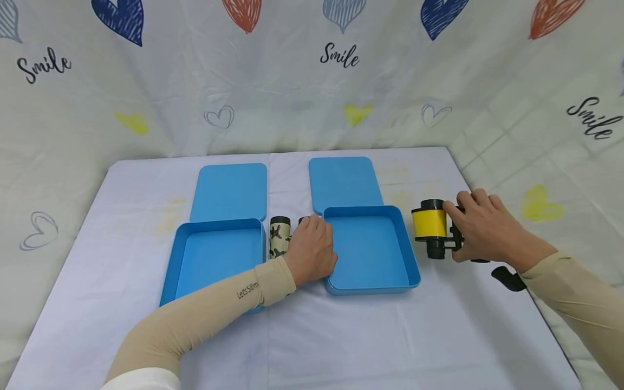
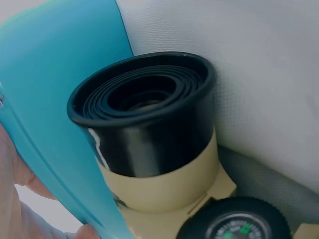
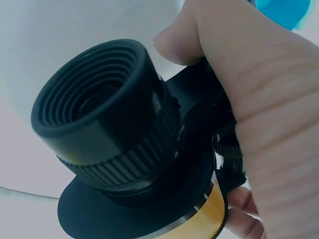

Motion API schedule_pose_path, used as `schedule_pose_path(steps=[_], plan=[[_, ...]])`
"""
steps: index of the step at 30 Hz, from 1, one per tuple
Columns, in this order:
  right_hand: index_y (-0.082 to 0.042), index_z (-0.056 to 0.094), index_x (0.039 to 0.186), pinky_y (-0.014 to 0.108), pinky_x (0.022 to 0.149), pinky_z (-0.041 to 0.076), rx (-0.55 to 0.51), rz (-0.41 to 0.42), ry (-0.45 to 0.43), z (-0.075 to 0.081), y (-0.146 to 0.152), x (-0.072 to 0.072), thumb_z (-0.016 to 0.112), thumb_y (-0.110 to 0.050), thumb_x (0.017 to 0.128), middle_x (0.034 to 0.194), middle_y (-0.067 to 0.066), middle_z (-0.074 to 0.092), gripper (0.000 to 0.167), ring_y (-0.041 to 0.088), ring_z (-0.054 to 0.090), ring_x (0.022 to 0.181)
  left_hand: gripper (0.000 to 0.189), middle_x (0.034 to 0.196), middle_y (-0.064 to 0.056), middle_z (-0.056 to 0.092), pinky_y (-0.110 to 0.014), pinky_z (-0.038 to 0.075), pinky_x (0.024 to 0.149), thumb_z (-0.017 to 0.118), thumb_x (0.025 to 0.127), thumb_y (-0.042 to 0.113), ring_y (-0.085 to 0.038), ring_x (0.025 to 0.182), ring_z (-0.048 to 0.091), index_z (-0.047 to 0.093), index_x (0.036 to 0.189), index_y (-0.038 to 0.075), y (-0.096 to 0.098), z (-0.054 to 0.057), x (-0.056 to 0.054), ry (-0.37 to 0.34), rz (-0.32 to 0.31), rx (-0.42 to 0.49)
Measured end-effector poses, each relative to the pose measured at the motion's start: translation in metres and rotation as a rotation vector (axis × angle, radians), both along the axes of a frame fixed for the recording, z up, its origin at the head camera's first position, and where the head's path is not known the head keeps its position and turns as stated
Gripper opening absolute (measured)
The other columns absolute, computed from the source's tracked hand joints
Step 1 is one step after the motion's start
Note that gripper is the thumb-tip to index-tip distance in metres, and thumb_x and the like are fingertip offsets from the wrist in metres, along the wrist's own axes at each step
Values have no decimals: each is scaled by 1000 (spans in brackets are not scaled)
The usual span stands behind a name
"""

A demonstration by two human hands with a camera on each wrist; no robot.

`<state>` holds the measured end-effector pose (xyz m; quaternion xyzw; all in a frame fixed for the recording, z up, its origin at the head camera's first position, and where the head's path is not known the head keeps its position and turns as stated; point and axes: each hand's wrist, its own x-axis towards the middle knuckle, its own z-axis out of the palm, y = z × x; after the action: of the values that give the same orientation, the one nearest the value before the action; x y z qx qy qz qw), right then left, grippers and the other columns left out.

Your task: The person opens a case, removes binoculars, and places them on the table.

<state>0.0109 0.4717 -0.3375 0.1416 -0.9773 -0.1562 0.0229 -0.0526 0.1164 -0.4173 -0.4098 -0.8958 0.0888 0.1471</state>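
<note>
My right hand (image 1: 480,227) grips black-and-yellow binoculars (image 1: 430,223) at the table's right side. One ribbed eyepiece (image 3: 92,104) shows close up in the right wrist view, with the thumb beside it. Between two shallow blue boxes, my left hand (image 1: 312,249) bends over the near wall of the right blue box (image 1: 372,290). In the left wrist view its fingers (image 2: 7,169) pass behind the blue wall. Camouflage binoculars (image 1: 279,233) stand right beside this hand, partly hidden by it. Their black eyepiece (image 2: 144,134) and a small compass (image 2: 239,229) fill the left wrist view.
The left blue box (image 1: 167,276) is open, partly under the left sleeve. Two flat blue lids (image 1: 229,192) lie behind the boxes. A small black object (image 1: 509,279) shows beside the right sleeve. Behind the white-covered table hangs a printed cloth (image 1: 292,81).
</note>
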Motion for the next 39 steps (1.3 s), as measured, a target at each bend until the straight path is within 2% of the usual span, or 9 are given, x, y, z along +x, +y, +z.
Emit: schedule_pose_path(steps=[9, 13, 19, 26, 39], plan=[[-2, 52, 124, 50, 76, 37, -2, -12, -56, -21, 9, -3, 98, -52, 44, 109, 23, 50, 105, 44, 44, 101, 29, 75, 0, 50, -31, 40, 73, 55, 97, 38, -18, 73, 39, 53, 79, 15, -1, 0, -1, -18, -7, 15], [-2, 53, 126, 49, 76, 36, 2, -22, -75, -25, 9, -5, 98, -53, 45, 110, 23, 51, 106, 44, 44, 102, 28, 74, 1, 50, -30, 39, 73, 53, 97, 37, -17, 73, 38, 53, 79, 15, -1, -1, -1, -7, -9, 15], [-3, 53, 124, 44, 72, 34, 28, 24, -81, -32, 9, -7, 98, -55, 44, 106, 21, 50, 105, 40, 44, 96, 28, 73, 1, 49, -30, 38, 71, 54, 96, 37, -17, 72, 38, 52, 78, 15, -2, -1, -1, 1, -12, 18], [-3, 54, 127, 46, 75, 38, 31, 35, -98, -39, 9, -9, 98, -55, 44, 110, 22, 53, 107, 41, 46, 99, 27, 72, 2, 47, -30, 33, 68, 53, 96, 35, -17, 70, 32, 51, 77, 16, -2, 0, -1, 25, -15, 26], [-4, 52, 124, 45, 75, 42, 47, 93, -88, -46, 10, -14, 100, -53, 45, 107, 19, 53, 105, 37, 47, 94, 28, 72, 1, 48, -29, 34, 68, 53, 96, 36, -17, 71, 38, 51, 78, 15, -1, 0, -2, 4, -15, 41]])
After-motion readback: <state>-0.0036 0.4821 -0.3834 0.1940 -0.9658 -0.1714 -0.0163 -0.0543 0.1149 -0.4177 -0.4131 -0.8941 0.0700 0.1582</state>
